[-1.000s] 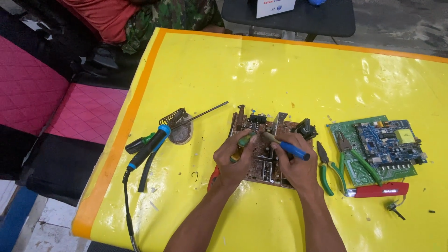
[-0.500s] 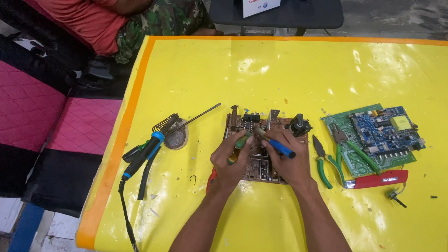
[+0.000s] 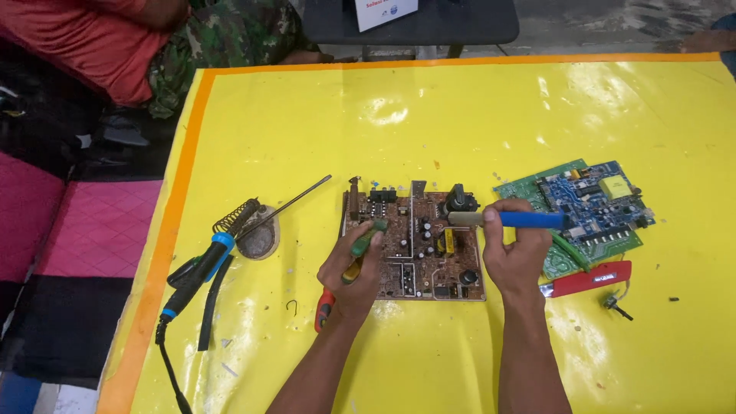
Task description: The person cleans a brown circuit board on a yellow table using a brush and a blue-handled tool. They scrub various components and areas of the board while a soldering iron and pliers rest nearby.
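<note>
Two hands parting over brown circuit board [image 3: 418, 245], flat mid-worktop [image 3: 460, 123]. Right hand [image 3: 515, 257] now lifting blue-handled tool [image 3: 506, 219] off board, fingers wrapping it. Left hand [image 3: 354, 268] gripping green-handled tool [image 3: 366, 238], tip resting on board.

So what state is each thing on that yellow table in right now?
Left hand: closed around a green-handled tool.
Green-handled tool: tip resting on the brown board.
Right hand: gripping a blue-handled tool.
Blue-handled tool: held level over the board.
Brown circuit board: flat, component side up.
Soldering iron: parked in its coil stand.
Green and blue boards: stacked, untouched.
Red-handled tool: lying flat.
</note>
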